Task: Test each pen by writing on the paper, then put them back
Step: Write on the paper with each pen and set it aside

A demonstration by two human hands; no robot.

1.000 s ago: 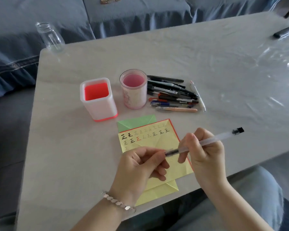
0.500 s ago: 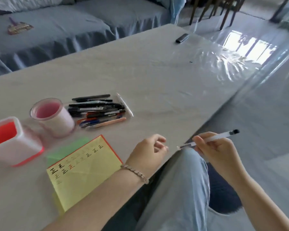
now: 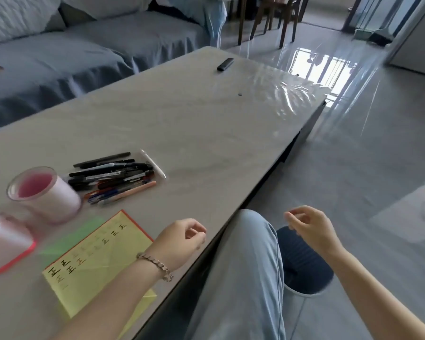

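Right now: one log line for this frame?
left hand: empty, over table edge | right hand: empty, off table | pens: piled by pink cup | paper: marked

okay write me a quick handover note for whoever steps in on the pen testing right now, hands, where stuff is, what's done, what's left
Left hand: loosely curled at the table edge, holding nothing visible.
Right hand: off the table over the floor, fingers curled, no pen in it.
Pens: lying in a pile on the table beside the round pink cup; a white pen lies at the pile's far edge.
Square red-bottomed holder: at the left edge, partly out of view.
Paper: yellow sheet with rows of test marks.
Done: several marks written.
Left: which pens are untested cannot be told; none visibly back in the cup.
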